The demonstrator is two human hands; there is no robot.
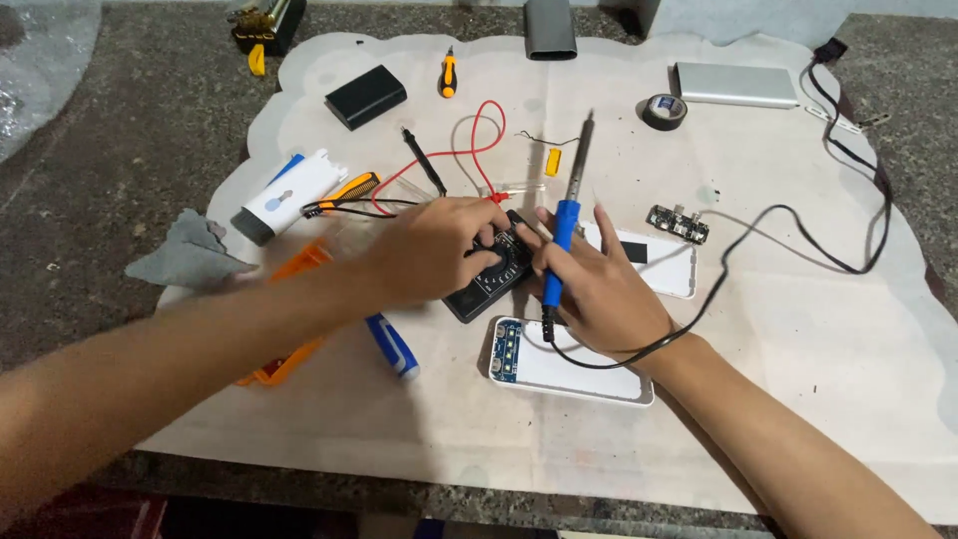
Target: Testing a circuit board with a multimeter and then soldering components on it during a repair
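At frame centre the left hand (434, 250) lies curled over the black multimeter (491, 271), fingers on its dial, and the right hand (599, 289) grips a blue soldering iron (565, 225) tip-up, above a white case (569, 364), on the mat (798, 329) covering the surface (90, 190), a tape roll (664, 111) upper right.

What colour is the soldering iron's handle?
Blue, on the soldering iron held in the right hand; head view.

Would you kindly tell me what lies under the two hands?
A black multimeter lies under the left hand and right hand; its dial shows, the rest is covered.
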